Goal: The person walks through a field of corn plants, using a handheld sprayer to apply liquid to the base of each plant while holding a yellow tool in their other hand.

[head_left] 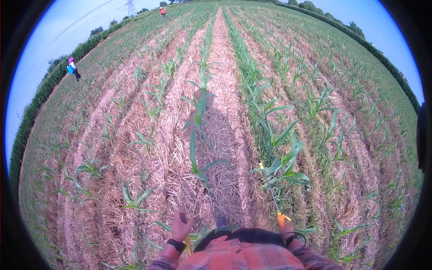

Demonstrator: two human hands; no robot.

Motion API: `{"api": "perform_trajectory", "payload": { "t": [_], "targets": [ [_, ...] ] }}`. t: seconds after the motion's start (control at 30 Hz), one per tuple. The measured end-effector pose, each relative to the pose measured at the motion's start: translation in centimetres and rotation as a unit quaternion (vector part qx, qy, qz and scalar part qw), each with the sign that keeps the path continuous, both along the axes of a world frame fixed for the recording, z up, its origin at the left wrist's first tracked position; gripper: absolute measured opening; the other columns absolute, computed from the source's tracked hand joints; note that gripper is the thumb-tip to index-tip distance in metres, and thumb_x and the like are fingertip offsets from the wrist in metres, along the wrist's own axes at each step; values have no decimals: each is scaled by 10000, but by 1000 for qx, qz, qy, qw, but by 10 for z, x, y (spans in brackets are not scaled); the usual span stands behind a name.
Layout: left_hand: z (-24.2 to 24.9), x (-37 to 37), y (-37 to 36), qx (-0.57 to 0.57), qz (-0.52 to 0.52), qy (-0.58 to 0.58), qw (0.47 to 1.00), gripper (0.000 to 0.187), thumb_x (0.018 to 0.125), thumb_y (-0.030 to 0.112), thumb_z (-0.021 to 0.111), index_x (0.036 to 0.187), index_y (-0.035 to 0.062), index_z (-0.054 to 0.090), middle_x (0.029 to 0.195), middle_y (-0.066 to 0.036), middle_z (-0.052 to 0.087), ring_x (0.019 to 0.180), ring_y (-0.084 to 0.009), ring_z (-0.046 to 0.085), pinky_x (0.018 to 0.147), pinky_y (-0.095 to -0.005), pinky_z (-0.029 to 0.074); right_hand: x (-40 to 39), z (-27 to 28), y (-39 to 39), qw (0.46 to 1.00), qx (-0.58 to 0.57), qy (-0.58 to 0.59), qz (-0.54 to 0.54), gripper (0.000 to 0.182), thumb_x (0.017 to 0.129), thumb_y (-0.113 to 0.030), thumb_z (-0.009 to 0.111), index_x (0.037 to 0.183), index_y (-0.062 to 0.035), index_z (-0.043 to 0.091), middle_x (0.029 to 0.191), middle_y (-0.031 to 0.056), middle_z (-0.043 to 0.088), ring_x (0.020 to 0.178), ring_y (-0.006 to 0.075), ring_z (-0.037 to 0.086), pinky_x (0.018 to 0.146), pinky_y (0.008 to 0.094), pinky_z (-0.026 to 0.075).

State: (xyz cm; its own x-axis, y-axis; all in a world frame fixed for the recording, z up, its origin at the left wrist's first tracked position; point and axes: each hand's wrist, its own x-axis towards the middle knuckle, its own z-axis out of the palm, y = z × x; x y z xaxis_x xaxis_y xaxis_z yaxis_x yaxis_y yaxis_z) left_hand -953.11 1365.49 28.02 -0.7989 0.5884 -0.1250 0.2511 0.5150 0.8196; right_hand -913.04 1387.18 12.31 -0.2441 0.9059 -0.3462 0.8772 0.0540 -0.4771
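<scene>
My right hand point(285, 228) is closed around the yellow handle of a spray wand point(272, 193). The wand's thin dark tube slants forward and left to a yellow nozzle point(261, 166), beside the leaves of a young maize plant point(288, 164). Lower left, my left hand point(181, 227) has curled fingers and seems to grip the top of a yellow lever point(188, 246); the contact is partly hidden. Another maize plant point(198, 157) stands ahead of my left hand. Black bands circle both wrists, below which show plaid sleeves.
Rows of young maize run away from me over dry straw point(222, 67). My shadow falls on the strip ahead. A person with a blue pack point(72, 67) stands far left, and another person point(163, 12) is at the far end. Taller green growth point(31, 112) borders the field.
</scene>
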Motion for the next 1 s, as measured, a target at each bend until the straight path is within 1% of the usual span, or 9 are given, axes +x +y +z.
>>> {"api": "perform_trajectory", "payload": {
  "t": [0.13, 0.2, 0.37, 0.53, 0.6, 0.67, 0.73, 0.93, 1.0],
  "targets": [
    [34, -37, 14, 4, 20, -61, 998, 329, 654, 145, 671, 883, 90, 441, 599, -32, 468, 519, -134, 470, 491, -286, 391, -82, 50, 25, 998, -12, 19, 58, 360, 734, -360, 529, 908, -45, 537, 794, 217, 579, 769, 389, 554, 666, 457, 433],
    [2, -62, 12, 30, 23, -60, 998, 322, 660, 145, 663, 886, 89, 442, 616, -37, 469, 535, -132, 466, 500, -283, 391, -95, 17, 39, 994, -5, 40, 101, 313, 733, -319, 531, 850, -28, 534, 747, 221, 576, 731, 396, 553, 647, 461, 436],
    [9, -86, 30, 22, 23, 38, 999, 290, 678, 105, 618, 910, 72, 448, 665, -61, 465, 565, -159, 458, 530, -296, 388, -163, 54, 56, 979, -51, 49, 193, 355, 745, -309, 533, 977, -40, 519, 825, 211, 578, 778, 369, 559, 664, 439, 439],
    [-8, -112, 43, 2, 37, 0, 999, 266, 696, 60, 575, 928, 60, 443, 664, -69, 476, 574, -169, 481, 531, -301, 392, -185, 47, 71, 961, -21, 120, 247, 318, 761, -350, 549, 884, -59, 522, 781, 167, 564, 718, 349, 554, 622, 428, 422],
    [-6, -121, 57, 6, 36, -32, 999, 252, 704, 38, 562, 922, 64, 438, 657, -42, 456, 559, -137, 466, 516, -278, 388, -194, 41, 87, 964, -114, 77, 228, 345, 752, -357, 564, 957, -82, 526, 729, 163, 580, 689, 345, 566, 599, 397, 437],
    [-8, -129, 68, 51, 45, -33, 997, 227, 714, 5, 536, 905, 72, 433, 643, -8, 428, 542, -98, 443, 486, -249, 375, -193, 7, 100, 965, -32, 109, 235, 299, 767, -347, 559, 910, -87, 528, 658, 141, 573, 589, 312, 565, 538, 380, 431],
    [-3, -134, 88, 61, 66, -69, 994, 223, 719, -18, 521, 898, 76, 426, 631, 10, 412, 526, -75, 422, 463, -231, 362, -202, 22, 119, 971, -131, 101, 172, 327, 756, -334, 540, 907, -46, 510, 746, 207, 573, 724, 389, 550, 629, 458, 422],
    [0, -152, 176, 18, 63, -47, 997, 237, 718, -9, 548, 907, 68, 427, 619, 7, 398, 502, -71, 388, 456, -222, 344, -205, 25, 191, 993, -45, 77, 81, 328, 743, -302, 541, 887, -10, 508, 758, 225, 572, 733, 396, 548, 635, 461, 423],
    [-1, -158, 211, 22, -11, 115, 993, 233, 714, 7, 557, 902, 67, 432, 609, 9, 389, 512, -78, 376, 470, -232, 336, -202, 28, 219, 996, -37, 78, 32, 330, 745, -304, 541, 895, -12, 506, 767, 237, 568, 746, 401, 547, 646, 460, 425]
  ]
}}
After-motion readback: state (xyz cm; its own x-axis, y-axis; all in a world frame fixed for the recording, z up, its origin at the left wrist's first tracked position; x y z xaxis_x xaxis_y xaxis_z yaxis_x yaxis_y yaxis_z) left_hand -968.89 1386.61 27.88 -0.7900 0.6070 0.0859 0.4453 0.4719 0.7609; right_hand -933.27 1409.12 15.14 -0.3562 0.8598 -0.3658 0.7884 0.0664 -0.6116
